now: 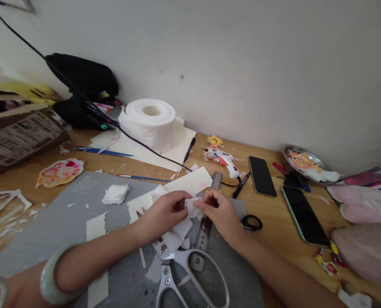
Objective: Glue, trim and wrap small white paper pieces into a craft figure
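Observation:
Both hands meet over the grey cutting mat [65, 222]. My left hand [167, 212] pinches the left side of a small crumpled white piece [194, 207]. My right hand [218, 212] holds its right edge between thumb and fingers. Beneath the hands lie more white tissue [177, 235], cream paper strips and a metal ruler [204, 233]. Large scissors [195, 273] with silver handles rest just below them, their blades partly covered. A folded white pad [116, 193] sits on the mat to the left.
A big white roll [152, 124] stands on paper near the wall. Rightward are a hot glue gun [225, 160], two phones [262, 176] and a metal bowl [307, 162]. A cardboard box [23, 137] is at the left. A black cable [145, 146] crosses the table.

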Motion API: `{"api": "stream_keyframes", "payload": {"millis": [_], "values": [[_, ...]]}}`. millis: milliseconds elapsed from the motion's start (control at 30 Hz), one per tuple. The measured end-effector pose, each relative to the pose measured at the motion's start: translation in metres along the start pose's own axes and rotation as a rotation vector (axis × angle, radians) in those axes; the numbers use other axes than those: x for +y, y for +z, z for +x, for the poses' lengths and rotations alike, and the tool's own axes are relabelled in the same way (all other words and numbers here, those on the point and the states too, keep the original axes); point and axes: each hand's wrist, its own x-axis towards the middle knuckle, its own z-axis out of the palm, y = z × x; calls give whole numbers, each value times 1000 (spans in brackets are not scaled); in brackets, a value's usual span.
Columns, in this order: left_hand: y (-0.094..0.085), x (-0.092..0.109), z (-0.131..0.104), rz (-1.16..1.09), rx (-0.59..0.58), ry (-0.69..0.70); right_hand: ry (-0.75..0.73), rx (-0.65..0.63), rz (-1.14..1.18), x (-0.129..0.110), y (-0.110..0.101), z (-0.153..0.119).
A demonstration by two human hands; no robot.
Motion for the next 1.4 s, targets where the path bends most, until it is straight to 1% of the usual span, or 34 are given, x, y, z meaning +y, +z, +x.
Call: {"api": "stream_keyframes", "payload": {"millis": [133,400,633,867,1067,1267,1400], "values": [[0,-1,0,15,-5,11,0,3,-5,-1,-1,0],[-1,0,0,-24,5,6,40,6,66,5,1,1],[1,-3,-1,-97,17,-28,-3,-46,7,3,-2,1],[0,-2,-1,-142,10,-28,-55,-39,-8,3,-2,1],[1,-1,0,-158,20,-33,-64,-56,-4,1,-2,0],[-3,7,-2,-165,-3,-41,-75,-55,-32,-1,-3,0],[-7,12,-4,-159,-12,-15,-65,-55,-29,-3,-4,0]]}}
